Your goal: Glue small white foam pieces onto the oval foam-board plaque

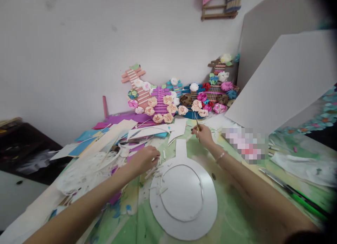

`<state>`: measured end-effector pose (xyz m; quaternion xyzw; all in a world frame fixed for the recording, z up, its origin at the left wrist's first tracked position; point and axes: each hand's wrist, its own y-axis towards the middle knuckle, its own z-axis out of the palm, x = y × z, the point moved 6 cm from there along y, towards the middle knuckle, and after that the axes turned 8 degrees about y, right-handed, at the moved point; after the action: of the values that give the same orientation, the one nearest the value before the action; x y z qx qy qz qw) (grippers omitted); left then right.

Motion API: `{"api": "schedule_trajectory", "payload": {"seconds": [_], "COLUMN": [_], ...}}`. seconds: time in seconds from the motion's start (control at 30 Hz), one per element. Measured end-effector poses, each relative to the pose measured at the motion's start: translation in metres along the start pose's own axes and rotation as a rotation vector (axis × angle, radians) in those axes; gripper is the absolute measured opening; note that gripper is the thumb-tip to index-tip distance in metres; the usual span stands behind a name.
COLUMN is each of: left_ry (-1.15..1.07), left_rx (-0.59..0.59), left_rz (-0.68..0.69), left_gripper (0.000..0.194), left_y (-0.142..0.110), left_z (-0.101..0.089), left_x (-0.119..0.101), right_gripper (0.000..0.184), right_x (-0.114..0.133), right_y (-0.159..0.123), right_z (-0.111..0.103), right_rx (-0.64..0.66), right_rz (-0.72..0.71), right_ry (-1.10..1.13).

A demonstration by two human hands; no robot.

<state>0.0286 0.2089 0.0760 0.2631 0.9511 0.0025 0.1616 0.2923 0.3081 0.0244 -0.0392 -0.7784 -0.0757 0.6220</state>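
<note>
My right hand [204, 134] grips a pair of scissors [198, 126], blades pointing away toward the back of the table. Curled fingers on my left hand [143, 161] come down among small white scraps [158, 172] at the upper left of a disc; what they hold, if anything, is too small to make out. Between my forearms lies the white round board disc [210, 205] with a raised circle [181, 195] on top. A short white neck [181, 147] sticks out from its far edge. Several scraps rest on its left side.
Decorated guitar-like crafts with paper flowers [158, 103] lean on the wall. Coloured sheets [86, 142] and white strips [86, 170] pile up at left. A green-handled utility knife [297, 195] lies at right, near large white boards [284, 75].
</note>
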Motion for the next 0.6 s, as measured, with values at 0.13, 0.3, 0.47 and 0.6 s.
{"api": "schedule_trajectory", "payload": {"seconds": [0.13, 0.3, 0.47, 0.6], "left_ry": [-0.031, -0.097, -0.122, -0.046], "left_rx": [0.024, -0.035, -0.118, -0.137], "left_rz": [0.016, 0.021, -0.051, -0.152], "left_gripper": [0.019, 0.025, 0.013, 0.008], "left_y": [-0.016, -0.033, -0.047, -0.047], "left_z": [0.010, -0.003, -0.016, -0.007], "left_x": [-0.002, 0.007, 0.017, 0.018], "right_gripper": [0.030, 0.032, 0.031, 0.027], "right_x": [0.011, 0.003, -0.003, 0.006], "right_y": [0.048, 0.071, 0.078, 0.073], "right_z": [0.010, 0.024, 0.028, 0.024], "right_rx": [-0.018, 0.000, -0.016, -0.085], "right_rz": [-0.063, -0.143, -0.234, -0.303], "right_ry": [-0.280, -0.516, -0.618, -0.610]}}
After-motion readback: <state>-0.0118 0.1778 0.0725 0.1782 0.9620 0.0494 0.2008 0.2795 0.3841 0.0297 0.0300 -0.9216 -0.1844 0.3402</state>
